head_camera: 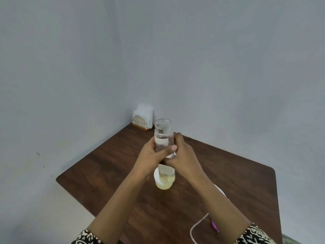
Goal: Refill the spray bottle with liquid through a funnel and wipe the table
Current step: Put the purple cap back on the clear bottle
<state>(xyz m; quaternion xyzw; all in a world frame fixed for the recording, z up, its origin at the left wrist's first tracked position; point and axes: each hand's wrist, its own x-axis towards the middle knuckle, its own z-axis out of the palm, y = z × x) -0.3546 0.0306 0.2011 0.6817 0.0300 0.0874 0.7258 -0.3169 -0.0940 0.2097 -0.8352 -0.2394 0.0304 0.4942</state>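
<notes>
Clear spray bottle (163,136), uncapped and upright, is gripped at mid-body by the curled fingers of the left hand (151,154) and the right hand (182,155), the left thumb laid across its front. Just below the fingers, a cup of yellowish liquid (164,184) is seen on the wooden table (228,173). Nearer the right sleeve lies a pink spray head (214,226) with its thin tube (193,226). Beyond the fingertips, a napkin holder (142,118) is set in the corner.

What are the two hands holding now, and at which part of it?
Both hold the clear spray bottle round the middle of its body: the left hand from the left, the right hand from the right. Its open neck is free.
</notes>
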